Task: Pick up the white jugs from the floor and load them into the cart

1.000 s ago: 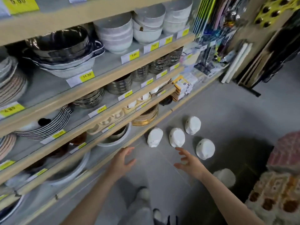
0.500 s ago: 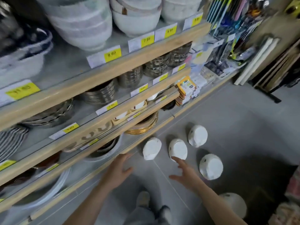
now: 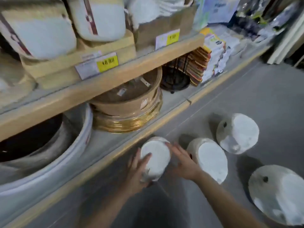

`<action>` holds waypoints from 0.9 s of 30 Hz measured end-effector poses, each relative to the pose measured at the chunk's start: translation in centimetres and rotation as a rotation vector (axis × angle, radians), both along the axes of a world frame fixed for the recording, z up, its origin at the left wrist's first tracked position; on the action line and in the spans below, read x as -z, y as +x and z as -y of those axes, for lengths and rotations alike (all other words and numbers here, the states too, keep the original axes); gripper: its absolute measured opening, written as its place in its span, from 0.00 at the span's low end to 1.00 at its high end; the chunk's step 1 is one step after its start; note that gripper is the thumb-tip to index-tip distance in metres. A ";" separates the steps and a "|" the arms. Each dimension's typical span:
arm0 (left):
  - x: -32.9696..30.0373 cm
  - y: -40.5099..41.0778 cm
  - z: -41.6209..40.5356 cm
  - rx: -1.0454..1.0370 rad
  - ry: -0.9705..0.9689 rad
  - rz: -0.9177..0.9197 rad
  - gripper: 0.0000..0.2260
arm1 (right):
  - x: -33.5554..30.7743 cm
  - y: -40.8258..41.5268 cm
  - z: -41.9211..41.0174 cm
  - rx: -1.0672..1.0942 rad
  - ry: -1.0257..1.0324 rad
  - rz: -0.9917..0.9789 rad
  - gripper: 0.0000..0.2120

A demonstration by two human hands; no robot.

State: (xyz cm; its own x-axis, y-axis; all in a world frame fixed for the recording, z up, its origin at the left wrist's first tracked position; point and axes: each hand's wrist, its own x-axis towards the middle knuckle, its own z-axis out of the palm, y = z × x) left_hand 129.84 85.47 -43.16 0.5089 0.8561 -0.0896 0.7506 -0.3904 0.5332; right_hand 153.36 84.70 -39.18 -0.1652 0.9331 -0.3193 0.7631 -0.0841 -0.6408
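Several white jugs stand on the grey floor in front of the bottom shelf. The leftmost jug [image 3: 156,158] sits between my two hands. My left hand [image 3: 137,171] wraps round its left side with the fingers curled against it. My right hand [image 3: 181,163] presses its right side with fingers nearly straight. A second jug [image 3: 212,160] stands just right of my right hand. A third jug [image 3: 238,132] is farther back right, and a fourth [image 3: 279,195] is at the lower right. No cart is in view.
A wooden shelf unit [image 3: 115,76] fills the left, its bottom ledge [image 3: 115,150] close to the held jug. On it are stacked gold trays [image 3: 128,119], a large white tub [image 3: 49,153], a black stand [image 3: 174,79]. Open grey floor [image 3: 255,89] stretches to the right.
The view has dropped much closer to the floor. Both hands moved forward from open air and closed in on the leftmost jug from either side.
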 end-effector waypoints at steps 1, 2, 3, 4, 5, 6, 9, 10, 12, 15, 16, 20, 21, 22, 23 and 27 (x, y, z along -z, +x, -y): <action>1.8 0.1 -0.4 -0.014 0.020 -0.004 0.49 | 1.9 0.3 -0.9 -0.035 0.041 -0.025 0.49; 2.9 0.0 -0.6 -0.013 0.051 -0.006 0.48 | 3.4 0.6 -1.6 -0.063 0.089 -0.042 0.51; 3.5 -0.2 -0.8 -0.004 0.066 0.006 0.47 | 4.4 0.7 -1.9 -0.067 0.128 -0.072 0.50; 3.5 -0.5 -0.9 0.006 0.058 0.045 0.46 | 4.8 0.7 -1.9 -0.053 0.151 -0.109 0.50; 3.4 -1.1 -0.9 0.023 0.038 0.080 0.46 | 4.8 0.5 -1.5 -0.038 0.166 -0.141 0.49; 3.0 -1.7 -0.8 0.042 0.038 0.103 0.44 | 4.7 0.4 -0.9 -0.025 0.170 -0.156 0.49; 2.8 -4.2 0.1 0.006 0.074 0.081 0.36 | 4.4 -0.1 2.2 -0.003 0.140 -0.125 0.47; 2.7 -4.8 0.4 -0.011 0.075 0.083 0.34 | 4.4 -0.2 3.1 -0.017 0.146 -0.108 0.47; 2.8 -5.5 0.6 -0.028 0.089 0.101 0.36 | 4.8 -0.1 3.9 -0.053 0.204 -0.096 0.47; 3.0 -5.6 -0.4 -0.037 0.114 0.115 0.42 | 5.8 -0.3 3.1 -0.048 0.209 -0.135 0.51; 3.0 -5.5 -0.9 -0.048 0.088 0.106 0.45 | 6.1 -0.7 2.6 -0.061 0.191 -0.143 0.52; 3.1 -5.2 -1.6 -0.029 0.020 0.118 0.47 | 6.7 -3.0 1.3 -0.097 0.204 -0.222 0.48; 3.2 -5.1 -1.4 -0.021 0.017 0.138 0.45 | 6.7 -3.2 1.2 -0.093 0.211 -0.245 0.46; 3.0 -5.1 -1.3 -0.015 0.012 0.164 0.43 | 6.5 -3.2 1.1 -0.092 0.206 -0.266 0.45; 2.7 -5.0 -1.4 -0.025 -0.009 0.192 0.41 | 6.3 -3.0 1.0 -0.087 0.185 -0.289 0.44; -1.9 -4.1 -2.4 -0.093 -0.114 0.273 0.31 | 2.1 -2.5 1.7 0.046 0.054 -0.425 0.42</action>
State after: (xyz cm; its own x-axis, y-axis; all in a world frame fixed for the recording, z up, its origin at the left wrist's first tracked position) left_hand 125.71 87.82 -41.24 0.4476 0.8923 -0.0584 0.6034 -0.2532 0.7561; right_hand 150.83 83.01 -41.32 -0.2291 0.9562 -0.1823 0.4265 -0.0698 -0.9018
